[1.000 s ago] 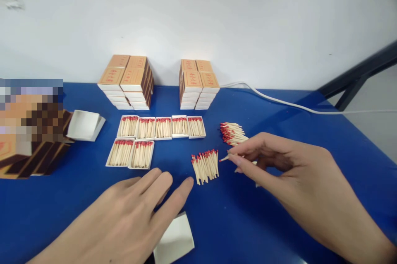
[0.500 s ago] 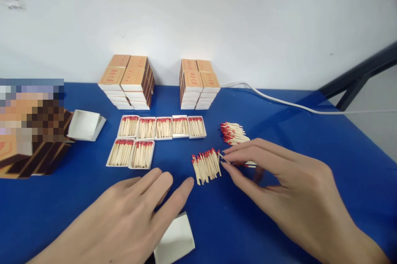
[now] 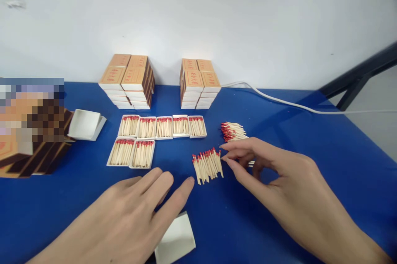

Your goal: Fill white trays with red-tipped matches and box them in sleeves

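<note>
A loose row of red-headed matches (image 3: 207, 166) lies on the blue table between my hands. My right hand (image 3: 276, 169) is at the row's right end, thumb and fingertips slightly apart, with no match visible between them. Behind its fingers is a second pile of matches (image 3: 232, 130), partly covered by the hand. My left hand (image 3: 136, 210) rests on the left, thumb stretched toward the row's lower left and the other fingers loosely bent. It holds nothing that I can see. Partly under it lies an empty white matchbox tray (image 3: 176, 239).
Several matchbox trays filled with matches (image 3: 164, 127) stand in two rows. Behind them are two stacks of matchboxes (image 3: 133, 78) (image 3: 200, 82). More white trays (image 3: 85, 125) and matchbox sleeves (image 3: 46, 158) lie at left. A white cable (image 3: 279, 100) crosses the back right.
My right hand has laid a match at the right end of the row, and its fingers have loosened and shifted slightly. My left hand has stayed in place.
</note>
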Demonstrator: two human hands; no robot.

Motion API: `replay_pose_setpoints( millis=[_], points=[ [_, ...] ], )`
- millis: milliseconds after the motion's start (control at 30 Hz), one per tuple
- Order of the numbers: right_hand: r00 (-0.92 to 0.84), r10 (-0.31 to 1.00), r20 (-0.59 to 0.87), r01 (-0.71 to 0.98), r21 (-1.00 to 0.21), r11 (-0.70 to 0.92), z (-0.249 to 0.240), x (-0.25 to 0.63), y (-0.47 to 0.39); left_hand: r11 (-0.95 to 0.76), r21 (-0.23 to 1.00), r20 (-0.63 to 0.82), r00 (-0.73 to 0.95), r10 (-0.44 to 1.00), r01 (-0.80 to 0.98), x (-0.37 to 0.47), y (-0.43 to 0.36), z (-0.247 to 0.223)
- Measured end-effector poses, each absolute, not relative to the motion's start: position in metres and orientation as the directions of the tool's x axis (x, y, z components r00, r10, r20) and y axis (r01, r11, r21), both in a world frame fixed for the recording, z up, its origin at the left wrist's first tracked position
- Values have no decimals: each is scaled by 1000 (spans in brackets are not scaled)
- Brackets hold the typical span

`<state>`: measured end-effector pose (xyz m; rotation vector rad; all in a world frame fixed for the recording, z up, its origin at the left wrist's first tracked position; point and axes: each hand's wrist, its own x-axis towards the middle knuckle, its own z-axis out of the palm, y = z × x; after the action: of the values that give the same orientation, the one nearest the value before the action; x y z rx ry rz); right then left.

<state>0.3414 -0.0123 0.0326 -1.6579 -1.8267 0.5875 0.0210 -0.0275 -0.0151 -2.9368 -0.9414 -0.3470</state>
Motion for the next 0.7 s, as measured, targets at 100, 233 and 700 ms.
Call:
replay_pose_setpoints(
  millis=[100,233,700],
  points=[
    [0,989,148,738,-668,100,35,345,-11,-818,38,224,793,567,574,22,-26,-14],
    [79,972,223,839,-541,56,41,364,-7,-815,38,219,791,572,578,22,-26,-14],
    [-135,989,66,880,-451,151,29,367,-5,-822,39,208,800,563,568,19,-25,-13]
  ],
)
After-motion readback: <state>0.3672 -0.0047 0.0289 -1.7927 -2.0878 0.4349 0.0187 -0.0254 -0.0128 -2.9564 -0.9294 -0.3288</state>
